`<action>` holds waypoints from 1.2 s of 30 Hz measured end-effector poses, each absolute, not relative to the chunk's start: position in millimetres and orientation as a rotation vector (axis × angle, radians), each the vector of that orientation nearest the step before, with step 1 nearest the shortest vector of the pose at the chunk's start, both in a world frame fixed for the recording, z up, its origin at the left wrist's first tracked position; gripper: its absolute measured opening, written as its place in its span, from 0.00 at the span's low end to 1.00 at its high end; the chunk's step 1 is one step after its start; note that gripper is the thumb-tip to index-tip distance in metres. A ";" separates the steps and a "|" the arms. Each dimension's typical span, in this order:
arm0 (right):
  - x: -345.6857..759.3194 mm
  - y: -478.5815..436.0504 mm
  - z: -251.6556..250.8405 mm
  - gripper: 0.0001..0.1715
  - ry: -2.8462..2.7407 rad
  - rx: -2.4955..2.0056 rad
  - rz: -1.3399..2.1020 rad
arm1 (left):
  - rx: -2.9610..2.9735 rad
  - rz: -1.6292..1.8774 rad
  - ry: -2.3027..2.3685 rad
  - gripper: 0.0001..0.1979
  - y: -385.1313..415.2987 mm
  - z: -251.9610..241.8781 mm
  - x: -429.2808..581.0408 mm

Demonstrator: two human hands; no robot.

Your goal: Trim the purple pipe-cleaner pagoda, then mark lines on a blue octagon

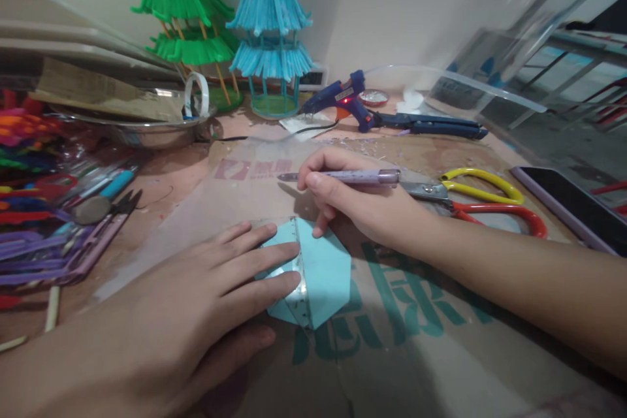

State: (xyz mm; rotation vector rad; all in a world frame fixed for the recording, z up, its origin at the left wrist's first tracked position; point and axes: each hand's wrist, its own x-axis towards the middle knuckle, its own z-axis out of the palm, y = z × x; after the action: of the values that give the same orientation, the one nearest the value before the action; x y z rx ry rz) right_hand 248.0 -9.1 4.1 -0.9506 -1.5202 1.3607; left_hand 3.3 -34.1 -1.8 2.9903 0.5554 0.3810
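Note:
My left hand lies flat with fingers stretched out, pressing a clear ruler onto a light blue hexagon of paper on the cardboard sheet. My right hand is closed round a purple pen, held level just above and behind the hexagon, its tip pointing left. One right finger touches the paper's top edge.
Yellow-handled scissors and red-handled scissors lie right of the pen. A blue glue gun sits behind them. Green and blue stick pagodas stand at the back. Coloured sticks and tools crowd the left; a phone lies right.

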 end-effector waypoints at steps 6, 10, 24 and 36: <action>253.2 -10.4 3.2 0.13 -1.544 -0.905 1.362 | 2.971 0.380 0.562 0.22 -33.6 -2.3 3.8; 255.0 -11.2 5.6 0.14 -1.566 -0.922 1.335 | 2.971 0.376 0.547 0.23 -34.2 -2.9 3.3; 251.9 -7.3 3.8 0.16 -1.760 -1.206 0.936 | 2.929 0.417 0.572 0.25 -35.2 -2.8 4.3; 249.6 -7.4 5.2 0.17 -1.775 -1.241 0.936 | 2.951 0.484 0.576 0.26 -37.2 -7.2 1.9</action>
State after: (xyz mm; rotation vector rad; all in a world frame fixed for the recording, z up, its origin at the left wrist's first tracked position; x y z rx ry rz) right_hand 249.6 -7.4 5.2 -1.2408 -1.7755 0.9355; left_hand 1.9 -37.2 -7.2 2.9508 0.5760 0.4840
